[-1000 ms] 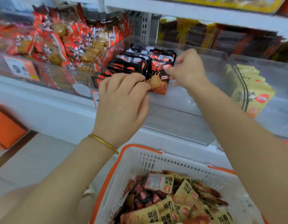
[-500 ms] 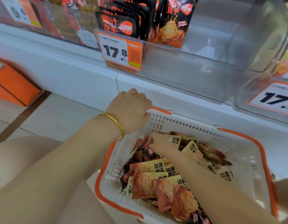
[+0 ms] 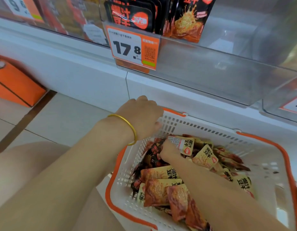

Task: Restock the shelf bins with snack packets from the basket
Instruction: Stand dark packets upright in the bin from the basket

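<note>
A white basket with an orange rim [image 3: 267, 144] sits below the shelf, holding several yellow and dark red snack packets [image 3: 161, 185]. My right hand [image 3: 169, 151] is down among them, its fingers closed on a packet with a white and yellow back [image 3: 184, 145]. My left hand [image 3: 141, 116], with a gold bangle on the wrist, curls over the basket's far left corner, fingertips against the inner wall. Above is the clear shelf bin [image 3: 211, 72], with black and orange packets [image 3: 132, 15] standing at its left end.
A price tag reading 17.8 [image 3: 132, 47] hangs on the bin's front. Another clear bin [image 3: 286, 105] adjoins on the right and a blurred one on the left. An orange box [image 3: 14, 85] stands on the tiled floor at left. My legs fill the lower left.
A second ago both hands were up at the bin setting packets in. They have come down to the basket, and the right hand has dug in and closed on a packet.
</note>
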`<state>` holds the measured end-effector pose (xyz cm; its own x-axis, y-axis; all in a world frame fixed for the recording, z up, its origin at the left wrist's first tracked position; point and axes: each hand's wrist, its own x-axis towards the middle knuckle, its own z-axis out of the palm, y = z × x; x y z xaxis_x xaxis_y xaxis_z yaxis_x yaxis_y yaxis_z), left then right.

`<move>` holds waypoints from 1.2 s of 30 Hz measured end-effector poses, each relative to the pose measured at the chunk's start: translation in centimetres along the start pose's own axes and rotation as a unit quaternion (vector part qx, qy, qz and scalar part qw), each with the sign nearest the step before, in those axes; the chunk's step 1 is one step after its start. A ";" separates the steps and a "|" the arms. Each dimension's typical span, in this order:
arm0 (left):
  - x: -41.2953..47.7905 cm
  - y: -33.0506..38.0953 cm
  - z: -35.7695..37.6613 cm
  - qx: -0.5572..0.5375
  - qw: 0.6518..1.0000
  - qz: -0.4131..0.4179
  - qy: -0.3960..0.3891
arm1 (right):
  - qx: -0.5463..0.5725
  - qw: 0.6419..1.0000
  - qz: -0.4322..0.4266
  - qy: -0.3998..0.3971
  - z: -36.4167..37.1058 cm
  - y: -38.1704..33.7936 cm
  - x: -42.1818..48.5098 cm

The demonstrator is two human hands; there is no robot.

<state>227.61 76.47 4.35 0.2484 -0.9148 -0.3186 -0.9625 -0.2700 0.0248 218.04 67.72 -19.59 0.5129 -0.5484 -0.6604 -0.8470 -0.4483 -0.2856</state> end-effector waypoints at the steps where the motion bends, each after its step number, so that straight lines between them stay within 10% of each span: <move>1: 0.0 0.1 0.0 -0.004 1.000 0.002 -0.003 | -0.003 1.000 -0.006 -0.003 0.1 0.2 -0.1; 13: 1.4 0.9 -0.1 -0.072 0.996 -0.011 -0.043 | 0.208 0.950 -0.218 0.086 -11.3 2.1 -7.6; 19: 2.1 2.7 -1.6 -0.255 0.965 -0.009 0.064 | 0.420 0.858 -0.280 0.097 -17.0 2.5 -14.2; 22: 1.5 3.0 -3.2 -0.344 0.928 0.029 0.143 | 0.518 0.805 -0.274 0.096 -18.4 3.0 -16.5; 27: 0.7 2.9 -6.1 -0.464 0.845 0.050 0.263 | 0.443 0.839 -0.311 0.062 -21.1 1.8 -20.1; 30: 0.5 2.0 -9.2 -0.521 0.752 0.038 0.402 | 0.466 0.802 -0.349 0.133 -25.8 -1.1 -21.5; 32: 1.1 0.5 -10.7 -0.421 0.740 0.018 0.525 | 0.485 0.764 -0.365 0.217 -29.5 -3.4 -21.4; 36: 3.6 -2.0 -10.1 -0.100 0.838 -0.034 0.536 | 0.420 0.774 -0.313 0.355 -35.2 -7.4 -15.4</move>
<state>231.50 70.69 12.69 0.3603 -0.6104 0.7054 -0.9313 -0.2792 0.2341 221.31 54.63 17.11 0.5538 -0.7933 0.2530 -0.0408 -0.3293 -0.9433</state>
